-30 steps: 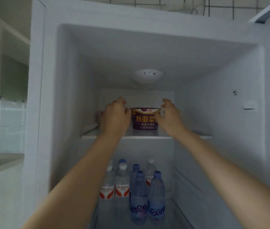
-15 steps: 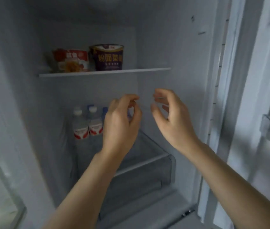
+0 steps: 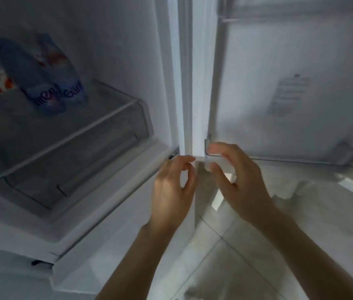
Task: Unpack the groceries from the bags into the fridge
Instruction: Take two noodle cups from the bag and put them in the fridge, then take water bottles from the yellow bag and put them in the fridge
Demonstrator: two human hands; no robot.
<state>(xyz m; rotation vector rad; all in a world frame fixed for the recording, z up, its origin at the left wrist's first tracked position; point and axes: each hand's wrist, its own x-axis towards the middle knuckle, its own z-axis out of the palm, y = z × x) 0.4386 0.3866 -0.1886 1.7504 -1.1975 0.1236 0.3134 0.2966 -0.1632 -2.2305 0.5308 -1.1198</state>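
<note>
Both hands are hanging empty, fingers loosely curled: left hand [image 3: 172, 187] and right hand [image 3: 239, 180] just below the fridge [image 3: 115, 50] door hinge. Bags aren't showing. I'd be turning floorward, gripping one item two-handed.

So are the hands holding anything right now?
No. The left hand and the right hand hang in front of the open fridge, fingers loosely curled, with nothing in them.

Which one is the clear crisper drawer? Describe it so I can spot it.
Look inside the open white fridge, lower left. Below the blue-labelled water bottles sits the clear plastic crisper drawer. Unlike the white walls around it, it is see-through, with a handle recess along its front.
</note>
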